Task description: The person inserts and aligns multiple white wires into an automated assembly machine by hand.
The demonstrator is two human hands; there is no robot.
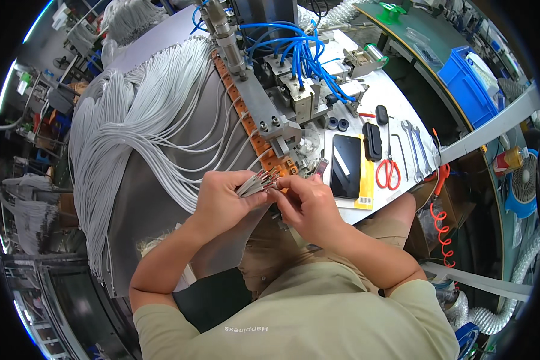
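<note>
"Two hands, both busy?"

"Yes. The left hand point(222, 201) is closed round a bundle point(250, 188) of cable ends; the right hand point(309, 204) has thumb and forefinger together at its tips. Whether they pinch one wire, I can't tell."

"Where's the bundle?"

"At the near end of the orange rail point(246, 117), on the person's side; I can't tell if they touch."

"Which step?"

"Sorting the wire tips, I'd judge. The next move calls for a steady left hold while the right fingers single out one end without bending its neighbours."

"Any room?"

"Left of the rail, bare grey table point(139, 225) shows around the cables point(132, 135), which could snag a sleeve. Right of it, the machine point(300, 99) stands close, then the phone point(346, 165) and scissors point(388, 173). Below its near end is the lap, so dropped ends might slip there."
</note>
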